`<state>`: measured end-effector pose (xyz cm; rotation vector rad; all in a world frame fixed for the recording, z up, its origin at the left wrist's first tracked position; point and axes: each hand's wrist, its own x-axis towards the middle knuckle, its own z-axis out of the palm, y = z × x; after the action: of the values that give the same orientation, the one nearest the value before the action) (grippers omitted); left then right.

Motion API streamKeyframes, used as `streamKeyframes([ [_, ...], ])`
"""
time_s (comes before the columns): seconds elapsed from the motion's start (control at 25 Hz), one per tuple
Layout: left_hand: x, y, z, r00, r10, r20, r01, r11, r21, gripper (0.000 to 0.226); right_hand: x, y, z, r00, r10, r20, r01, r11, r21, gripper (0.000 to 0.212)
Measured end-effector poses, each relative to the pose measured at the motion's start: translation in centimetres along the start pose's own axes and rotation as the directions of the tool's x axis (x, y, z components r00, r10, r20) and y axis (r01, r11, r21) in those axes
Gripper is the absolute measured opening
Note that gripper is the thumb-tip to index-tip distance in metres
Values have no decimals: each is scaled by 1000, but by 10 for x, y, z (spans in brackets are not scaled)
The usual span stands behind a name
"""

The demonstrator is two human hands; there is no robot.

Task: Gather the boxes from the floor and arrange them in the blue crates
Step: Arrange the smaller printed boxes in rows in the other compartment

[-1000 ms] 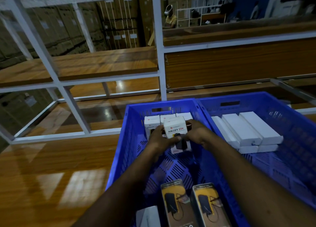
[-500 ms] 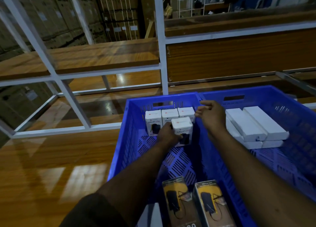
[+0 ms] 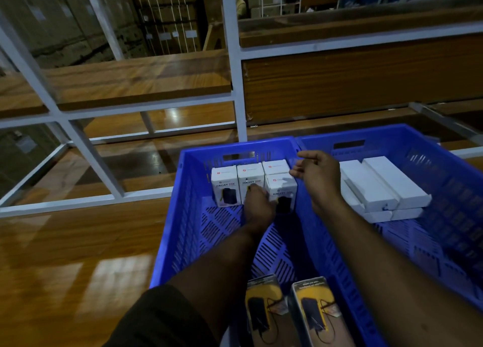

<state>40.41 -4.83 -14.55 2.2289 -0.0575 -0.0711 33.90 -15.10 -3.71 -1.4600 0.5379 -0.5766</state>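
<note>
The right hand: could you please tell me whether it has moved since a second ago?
Yes. The right hand has let go of the front Halley box and shifted right, toward the divider between the blue crates.

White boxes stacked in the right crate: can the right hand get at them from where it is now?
Probably yes. The right hand hangs over the wall between the crates, fingers loosely curled and holding nothing. The white boxes lie uncovered in the right crate, with nothing between them and the hand.

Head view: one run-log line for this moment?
left hand: touching white Halley box | right hand: open, holding nothing | boxes in left blue plastic crate
</note>
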Motion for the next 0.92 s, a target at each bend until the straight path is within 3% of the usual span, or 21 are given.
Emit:
streamKeyframes([
  [0.36,5,5,-33,988,10,157,-32,990,141,33,-1,5,2,994,-85,70,95,983,-157,21],
  [0.56,-17,20,-104,963,-18,267,29,999,-35,15,-18,4,13,951,-19,307,107,956,-274,23],
  [0.64,-29,19,-130,965,3,264,32,991,-127,8,-29,6,19,868,56,494,160,910,-384,21],
  [0.76,-52,13,-159,976,-6,218,56,973,-223,20,-47,7,22,637,195,745,370,771,-518,13],
  [0.84,-67,4,-168,981,-3,192,53,965,-258,23,-60,4,22,444,337,830,477,695,-537,16],
  [0.92,-75,-5,-169,980,3,198,35,981,-190,25,-72,-1,20,327,466,822,562,603,-566,35],
])
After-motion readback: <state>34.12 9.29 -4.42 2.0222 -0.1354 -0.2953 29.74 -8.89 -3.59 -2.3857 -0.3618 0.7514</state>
